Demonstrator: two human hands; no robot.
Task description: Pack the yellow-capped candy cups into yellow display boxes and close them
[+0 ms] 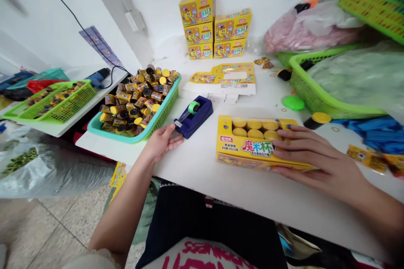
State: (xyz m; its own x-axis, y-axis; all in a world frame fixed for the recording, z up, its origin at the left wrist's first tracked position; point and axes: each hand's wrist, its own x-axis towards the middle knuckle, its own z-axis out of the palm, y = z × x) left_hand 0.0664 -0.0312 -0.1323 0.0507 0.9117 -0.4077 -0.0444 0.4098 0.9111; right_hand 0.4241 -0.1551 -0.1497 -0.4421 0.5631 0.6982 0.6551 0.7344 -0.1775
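A blue tape dispenser point(199, 118) with a green-cored roll of tape point(193, 107) stands on the white table. At its cutter end is my left hand point(163, 141), thumb and forefinger pinched on the tape's end, the other fingers loosely curled. My right hand point(315, 155) lies over the right end of a yellow display box point(243, 147), fingers across its top and front, thumb low on the front. Through the box's window show yellow round lids point(254, 124) in rows. The box's right end is hidden by the hand.
A teal basket point(172, 107) heaped with small yellow-and-black canisters point(135, 96) stands left. Flat printed cartons point(230, 75) lie behind the dispenser, with stacked yellow boxes point(198, 33) at the wall. On the right are a green basket point(334, 107), a loose canister point(317, 120) and blue packets point(378, 134).
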